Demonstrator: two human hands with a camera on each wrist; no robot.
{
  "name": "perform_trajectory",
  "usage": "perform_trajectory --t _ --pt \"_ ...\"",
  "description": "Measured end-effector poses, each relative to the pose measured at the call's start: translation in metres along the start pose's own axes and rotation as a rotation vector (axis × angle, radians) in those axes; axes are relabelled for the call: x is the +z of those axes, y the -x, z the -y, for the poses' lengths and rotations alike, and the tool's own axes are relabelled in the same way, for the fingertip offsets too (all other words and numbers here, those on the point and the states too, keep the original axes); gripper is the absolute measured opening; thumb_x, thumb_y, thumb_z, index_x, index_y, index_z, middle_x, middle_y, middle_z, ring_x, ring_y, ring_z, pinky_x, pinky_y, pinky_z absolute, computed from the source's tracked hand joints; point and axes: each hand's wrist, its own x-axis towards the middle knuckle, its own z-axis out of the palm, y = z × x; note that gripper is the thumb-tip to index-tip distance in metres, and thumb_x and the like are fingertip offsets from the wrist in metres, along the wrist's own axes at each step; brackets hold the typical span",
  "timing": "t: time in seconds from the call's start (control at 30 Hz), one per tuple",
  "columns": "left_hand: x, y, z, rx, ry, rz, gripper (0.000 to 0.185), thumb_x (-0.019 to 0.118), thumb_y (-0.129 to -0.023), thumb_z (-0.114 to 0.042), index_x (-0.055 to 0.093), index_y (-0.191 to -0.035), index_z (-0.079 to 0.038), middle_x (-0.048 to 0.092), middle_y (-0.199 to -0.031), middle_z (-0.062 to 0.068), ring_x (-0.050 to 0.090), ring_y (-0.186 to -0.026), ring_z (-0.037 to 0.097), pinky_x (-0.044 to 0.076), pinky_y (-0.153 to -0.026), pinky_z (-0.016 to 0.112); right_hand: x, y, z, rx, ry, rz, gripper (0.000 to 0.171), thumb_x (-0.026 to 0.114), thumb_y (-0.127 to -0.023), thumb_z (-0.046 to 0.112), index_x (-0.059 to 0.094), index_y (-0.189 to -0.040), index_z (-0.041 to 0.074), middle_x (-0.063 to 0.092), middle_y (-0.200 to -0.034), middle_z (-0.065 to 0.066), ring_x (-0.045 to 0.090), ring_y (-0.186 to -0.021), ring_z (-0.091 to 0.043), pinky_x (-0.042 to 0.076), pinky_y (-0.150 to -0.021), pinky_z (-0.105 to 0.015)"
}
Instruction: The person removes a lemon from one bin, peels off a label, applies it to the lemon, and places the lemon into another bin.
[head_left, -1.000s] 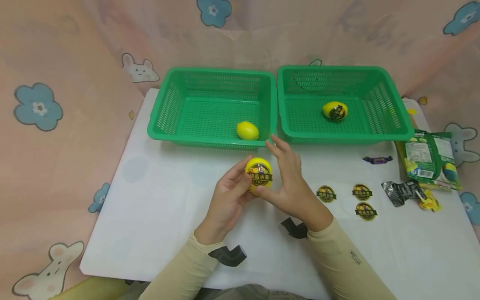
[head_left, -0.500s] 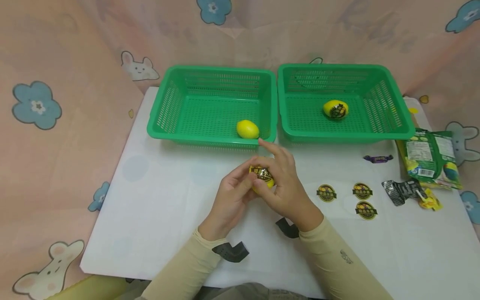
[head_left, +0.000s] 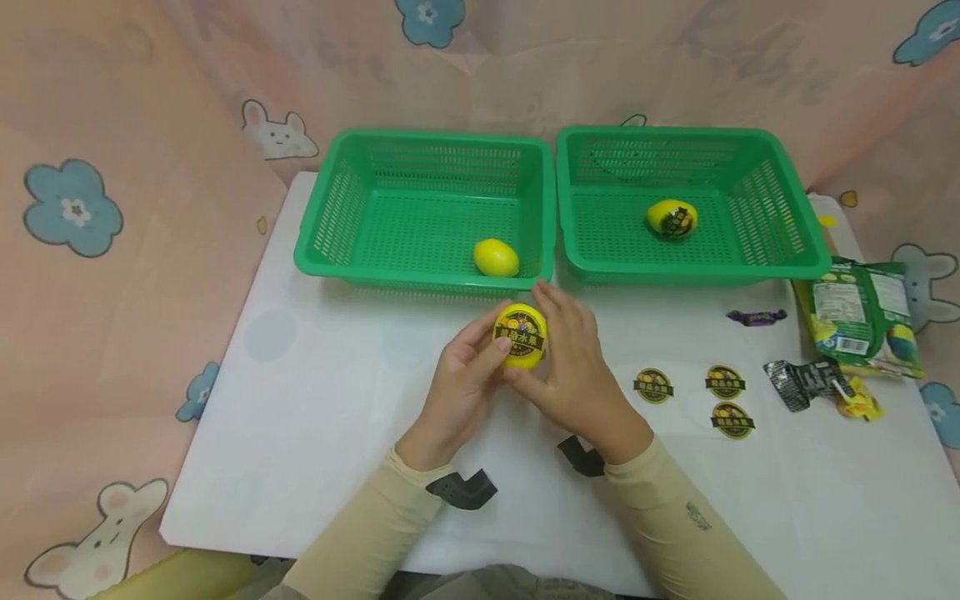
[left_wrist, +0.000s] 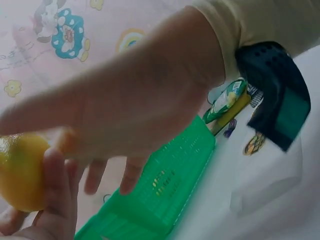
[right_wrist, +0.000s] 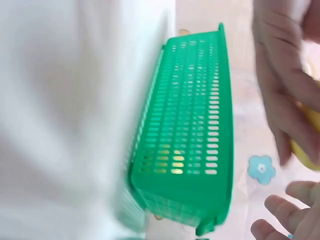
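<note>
Both hands hold one yellow lemon (head_left: pixel 519 335) just above the white table, in front of the gap between two green baskets. A round black-and-gold sticker on the lemon faces up. My left hand (head_left: pixel 467 372) grips it from the left with thumb and fingers. My right hand (head_left: pixel 572 360) cups its right side, thumb underneath. The left wrist view shows the lemon (left_wrist: pixel 19 170) against the left fingers (left_wrist: pixel 56 199). In the right wrist view the lemon (right_wrist: pixel 311 142) is mostly hidden behind the right hand's fingers (right_wrist: pixel 282 85).
The left basket (head_left: pixel 339 208) holds a plain lemon (head_left: pixel 496 257). The right basket (head_left: pixel 757 208) holds a stickered lemon (head_left: pixel 672 219). Three loose stickers (head_left: pixel 724 382) lie right of the hands. A green snack bag (head_left: pixel 862 312) and wrappers (head_left: pixel 806 383) sit by the right edge.
My right fingers, which lay over the sticker half a second ago, have slid to the lemon's side, so the sticker shows whole. The lemon sits slightly higher in the hands.
</note>
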Motion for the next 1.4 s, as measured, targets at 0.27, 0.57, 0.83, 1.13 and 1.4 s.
perform_trajectory --t 0.27,0.57,0.83,1.13,1.4 --pt "-0.014 -0.006 0.006 0.089 -0.061 -0.063 0.048 0.04 -0.11 -0.017 0.04 -0.158 -0.017 0.052 -0.144 0.019 0.069 -0.107 0.029 0.056 -0.085 0.031 -0.047 0.0 -0.024 0.181 0.089 -0.16 0.064 0.056 -0.107 0.043 0.045 -0.16 0.008 0.032 -0.168 -0.017 0.023 -0.15 -0.045 0.02 -0.117 -0.068" --pt "-0.018 -0.012 0.01 0.092 -0.105 -0.097 0.044 0.058 -0.108 -0.013 0.048 -0.151 -0.014 0.052 -0.136 0.017 0.069 -0.104 0.029 0.055 -0.082 0.029 -0.1 0.0 -0.114 0.522 0.229 -0.255 0.052 0.06 -0.107 0.044 0.062 -0.15 0.013 0.037 -0.166 -0.015 0.016 -0.153 -0.04 0.021 -0.119 -0.067" --pt "0.0 -0.038 0.011 0.124 -0.161 -0.044 0.048 0.063 -0.102 -0.003 0.051 -0.147 -0.015 0.054 -0.136 0.017 0.069 -0.103 0.028 0.057 -0.081 0.029 -0.096 0.002 -0.139 0.472 0.198 -0.304 0.043 0.066 -0.106 0.04 0.072 -0.136 0.01 0.053 -0.152 -0.018 0.02 -0.154 -0.036 0.017 -0.124 -0.059" --pt "0.075 -0.126 -0.011 0.112 -0.192 0.057 0.051 0.069 -0.103 -0.004 0.053 -0.15 -0.014 0.056 -0.136 0.009 0.065 -0.11 0.023 0.06 -0.092 0.038 -0.099 -0.001 -0.139 0.508 0.217 -0.275 0.045 0.065 -0.106 0.044 0.072 -0.137 0.013 0.052 -0.153 -0.016 0.018 -0.154 -0.033 0.018 -0.124 -0.058" --pt "0.119 -0.201 0.015 -0.004 -0.464 -0.046 0.046 0.075 -0.102 -0.022 0.061 -0.145 -0.026 0.061 -0.131 -0.007 0.064 -0.106 0.011 0.06 -0.086 0.029 -0.098 -0.003 -0.138 0.518 0.214 -0.282 0.043 0.066 -0.105 0.042 0.073 -0.136 0.012 0.053 -0.151 -0.016 0.019 -0.153 -0.034 0.02 -0.123 -0.06"
